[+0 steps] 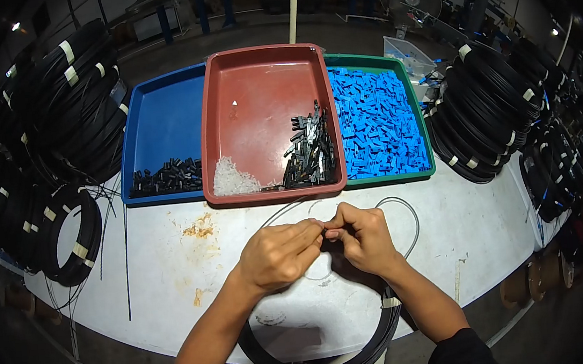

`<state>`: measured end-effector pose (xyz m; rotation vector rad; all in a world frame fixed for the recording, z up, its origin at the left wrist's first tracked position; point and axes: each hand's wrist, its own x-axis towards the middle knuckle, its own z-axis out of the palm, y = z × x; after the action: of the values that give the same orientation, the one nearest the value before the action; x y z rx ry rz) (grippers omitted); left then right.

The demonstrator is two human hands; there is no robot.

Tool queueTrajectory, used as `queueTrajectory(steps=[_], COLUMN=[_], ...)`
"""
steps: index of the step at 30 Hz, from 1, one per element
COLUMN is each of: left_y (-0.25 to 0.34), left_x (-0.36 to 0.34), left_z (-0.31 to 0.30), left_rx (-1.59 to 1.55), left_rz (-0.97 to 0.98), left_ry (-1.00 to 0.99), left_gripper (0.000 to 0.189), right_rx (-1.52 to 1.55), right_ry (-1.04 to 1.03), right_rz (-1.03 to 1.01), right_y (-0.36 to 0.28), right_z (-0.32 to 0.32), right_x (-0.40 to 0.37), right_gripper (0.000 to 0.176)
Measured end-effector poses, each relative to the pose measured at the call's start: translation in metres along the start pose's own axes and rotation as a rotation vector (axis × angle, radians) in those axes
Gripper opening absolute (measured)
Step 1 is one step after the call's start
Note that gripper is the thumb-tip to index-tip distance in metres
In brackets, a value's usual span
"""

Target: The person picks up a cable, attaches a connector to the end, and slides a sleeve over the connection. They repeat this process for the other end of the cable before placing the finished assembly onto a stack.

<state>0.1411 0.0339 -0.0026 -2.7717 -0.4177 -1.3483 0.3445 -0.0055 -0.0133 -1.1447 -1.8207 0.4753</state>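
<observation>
My left hand [279,255] and my right hand [365,239] meet above the table in front of the red tray, fingertips almost touching. Both are closed in a pinch. A small dark piece shows between the fingertips, too hidden to name. Thin cable [416,220] arcs out beyond my right hand, and another stretch of it curves out past my left. A coil of black cable [383,334], bound with pale tape, lies below my hands at the table's near edge.
A red tray [262,57] with clear and black small parts overlaps a blue tray [162,82] of black pieces and a green tray [419,110] of blue connectors. Stacked cable coils stand left [80,97] and right [485,111]. Brown stains [199,227] mark the white table [167,278].
</observation>
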Motion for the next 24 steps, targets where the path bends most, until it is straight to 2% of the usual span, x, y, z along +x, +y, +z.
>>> queueTrajectory(steps=[1, 2, 3, 4, 6, 9, 11, 13, 14, 15, 17, 18, 20, 21, 22, 23, 24], left_y=[-0.003, -0.006, -0.007, -0.007, -0.002, 0.004, 0.005, 0.006, 0.006, 0.006, 0.008, 0.007, 0.003, 0.001, 0.001, 0.001, 0.0], left_x=[-0.001, -0.004, -0.004, -0.005, -0.002, 0.004, 0.003, 0.003, 0.0, 0.001, 0.004, 0.002, 0.002, 0.002, 0.002, 0.0, -0.001], left_z=[0.0, 0.0, -0.001, -0.003, -0.005, -0.005, -0.001, -0.006, -0.005, -0.005, -0.007, -0.004, -0.004, -0.005, -0.01, -0.011, -0.013], left_rx=[0.034, -0.08, -0.075, -0.163, -0.291, -0.359, -0.39, -0.243, -0.112, -0.117, 0.181, 0.241, 0.218, 0.19, 0.103, 0.104, 0.039], left_rz=[0.045, -0.041, -0.043, -0.164, -0.384, -0.431, -0.416, -0.233, -0.11, -0.103, 0.103, 0.155, 0.16, 0.148, 0.031, 0.025, -0.122], left_ry=[0.025, -0.003, -0.002, 0.01, 0.046, 0.097, 0.128, 0.069, 0.02, 0.014, -0.067, -0.042, -0.031, -0.014, -0.052, -0.049, -0.03], left_gripper=[0.014, 0.014, 0.014, 0.014, 0.013, 0.012, 0.015, 0.016, 0.017, 0.017, 0.019, 0.017, 0.018, 0.018, 0.027, 0.027, 0.035], right_rx=[0.005, 0.013, 0.022, 0.025, -0.157, -0.263, -0.269, -0.272, -0.181, -0.089, -0.047, 0.076, 0.257, 0.259, 0.199, 0.138, 0.077], right_ry=[-0.019, -0.039, -0.063, -0.068, 0.021, -0.015, -0.01, 0.001, 0.021, 0.043, 0.066, -0.003, -0.092, -0.087, -0.094, -0.106, -0.092], right_rz=[0.02, 0.039, 0.058, 0.054, -0.257, -0.338, -0.333, -0.329, -0.262, -0.194, -0.152, -0.017, 0.172, 0.166, 0.122, 0.082, 0.035], right_y=[-0.003, -0.007, -0.009, -0.01, -0.011, -0.007, -0.008, -0.008, -0.006, -0.003, 0.001, 0.0, 0.002, 0.001, -0.001, -0.003, -0.008], right_z=[-0.002, -0.003, -0.003, -0.002, -0.003, -0.007, -0.008, -0.007, -0.005, -0.002, -0.001, -0.002, -0.002, -0.002, -0.003, -0.004, -0.007], right_x=[0.001, 0.002, 0.004, 0.005, 0.008, 0.004, 0.002, 0.002, 0.002, 0.003, 0.004, 0.006, 0.008, 0.009, 0.01, 0.009, 0.01], right_gripper=[0.013, 0.013, 0.013, 0.013, 0.018, 0.027, 0.028, 0.028, 0.027, 0.025, 0.02, 0.017, 0.013, 0.013, 0.012, 0.012, 0.011])
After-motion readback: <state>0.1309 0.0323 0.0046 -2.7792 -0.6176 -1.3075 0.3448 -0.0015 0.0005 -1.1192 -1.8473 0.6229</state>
